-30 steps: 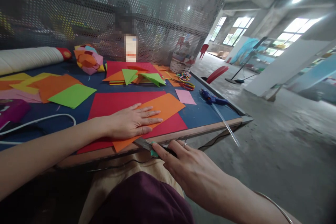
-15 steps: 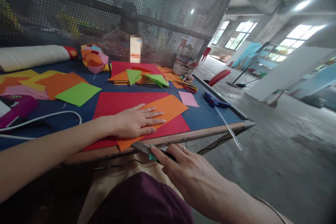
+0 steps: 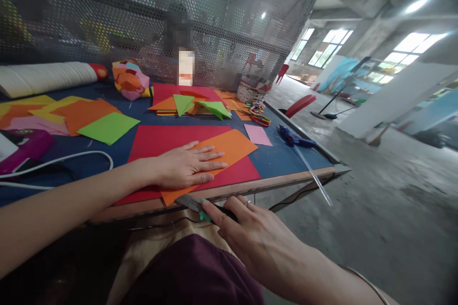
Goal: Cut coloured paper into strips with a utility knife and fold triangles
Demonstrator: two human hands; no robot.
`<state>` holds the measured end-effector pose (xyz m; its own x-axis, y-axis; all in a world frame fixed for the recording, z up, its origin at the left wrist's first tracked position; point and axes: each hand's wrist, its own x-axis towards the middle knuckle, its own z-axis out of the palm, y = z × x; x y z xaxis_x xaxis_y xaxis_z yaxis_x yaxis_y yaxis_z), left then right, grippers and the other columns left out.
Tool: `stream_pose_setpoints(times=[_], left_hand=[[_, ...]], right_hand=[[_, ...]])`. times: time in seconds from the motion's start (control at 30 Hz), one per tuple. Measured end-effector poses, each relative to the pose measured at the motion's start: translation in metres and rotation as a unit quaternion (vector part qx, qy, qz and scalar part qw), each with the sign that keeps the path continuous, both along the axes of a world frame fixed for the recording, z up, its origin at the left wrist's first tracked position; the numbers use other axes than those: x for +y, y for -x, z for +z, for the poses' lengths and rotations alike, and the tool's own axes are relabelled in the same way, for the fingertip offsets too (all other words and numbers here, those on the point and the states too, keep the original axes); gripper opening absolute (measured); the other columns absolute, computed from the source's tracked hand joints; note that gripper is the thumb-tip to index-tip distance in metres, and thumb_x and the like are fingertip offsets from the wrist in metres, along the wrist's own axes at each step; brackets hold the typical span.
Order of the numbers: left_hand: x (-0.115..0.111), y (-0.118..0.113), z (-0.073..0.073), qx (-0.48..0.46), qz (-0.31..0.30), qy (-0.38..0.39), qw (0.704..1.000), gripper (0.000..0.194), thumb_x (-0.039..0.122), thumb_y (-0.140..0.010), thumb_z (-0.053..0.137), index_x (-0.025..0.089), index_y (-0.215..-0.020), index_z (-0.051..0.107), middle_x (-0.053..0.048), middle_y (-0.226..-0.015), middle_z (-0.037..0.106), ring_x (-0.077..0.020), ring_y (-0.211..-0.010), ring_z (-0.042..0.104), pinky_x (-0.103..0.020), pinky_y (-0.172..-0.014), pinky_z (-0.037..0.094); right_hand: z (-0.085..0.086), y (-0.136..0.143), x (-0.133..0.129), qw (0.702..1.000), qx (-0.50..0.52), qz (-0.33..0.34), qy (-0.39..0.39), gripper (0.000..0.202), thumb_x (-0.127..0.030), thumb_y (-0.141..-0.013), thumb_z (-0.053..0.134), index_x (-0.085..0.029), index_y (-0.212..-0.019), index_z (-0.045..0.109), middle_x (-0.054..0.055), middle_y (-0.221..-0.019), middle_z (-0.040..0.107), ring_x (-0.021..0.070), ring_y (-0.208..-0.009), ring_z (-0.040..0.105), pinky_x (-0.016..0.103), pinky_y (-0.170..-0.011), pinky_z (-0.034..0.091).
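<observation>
The right hand (image 3: 263, 231) grasps a knife (image 3: 189, 202) at the front edge of the bench (image 3: 272, 182), blade slanting left toward orange paper (image 3: 236, 145) under the open, flat left hand (image 3: 179, 167).

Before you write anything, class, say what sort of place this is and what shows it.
Probably a craft workshop: sheets of bright coloured paper and a blue glue gun lie on a blue-topped table, and the grey floor looks like bare concrete.

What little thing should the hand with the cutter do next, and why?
Maybe the right hand could slide the cutter a little along the orange paper, since the blade is at its near edge and the left hand lies flat on it.
</observation>
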<state>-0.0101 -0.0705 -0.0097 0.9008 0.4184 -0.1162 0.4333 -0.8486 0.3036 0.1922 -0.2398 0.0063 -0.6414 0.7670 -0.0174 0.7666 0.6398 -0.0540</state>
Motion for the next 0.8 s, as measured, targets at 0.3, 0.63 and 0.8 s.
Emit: stream_pose_setpoints(times=[0.3,0.63,0.8], left_hand=[[0.0,0.0,0.001,0.003,0.0,-0.001,1.0,0.053,0.059,-0.107,0.029,0.045,-0.158,0.028,0.008,-0.171,0.022,-0.0216,-0.162,0.009,-0.054,-0.129,0.0],[-0.001,0.001,0.0,0.008,0.001,-0.004,1.0,0.053,0.06,-0.107,0.028,0.047,-0.158,0.027,0.01,-0.171,0.02,-0.0208,-0.162,0.008,-0.054,-0.129,0.0],[-0.001,0.001,0.001,0.008,0.002,-0.006,1.0,0.052,0.059,-0.107,0.029,0.047,-0.158,0.027,0.009,-0.171,0.021,-0.0213,-0.162,0.009,-0.055,-0.129,0.001]], right_hand=[[-0.005,0.0,0.004,0.999,0.002,0.013,-0.035,0.064,-0.003,-0.093,0.05,-0.014,-0.155,0.039,0.015,-0.118,0.064,0.0295,-0.1,0.068,0.042,-0.075,0.061],[-0.009,-0.001,0.002,0.999,-0.004,0.017,-0.027,0.062,-0.011,-0.099,0.054,-0.017,-0.157,0.035,0.013,-0.116,0.063,0.0266,-0.099,0.066,0.039,-0.075,0.059],[-0.009,-0.001,0.003,1.0,-0.001,0.024,-0.018,0.065,-0.008,-0.096,0.052,-0.015,-0.158,0.033,0.014,-0.117,0.062,0.0255,-0.098,0.066,0.037,-0.075,0.058]])
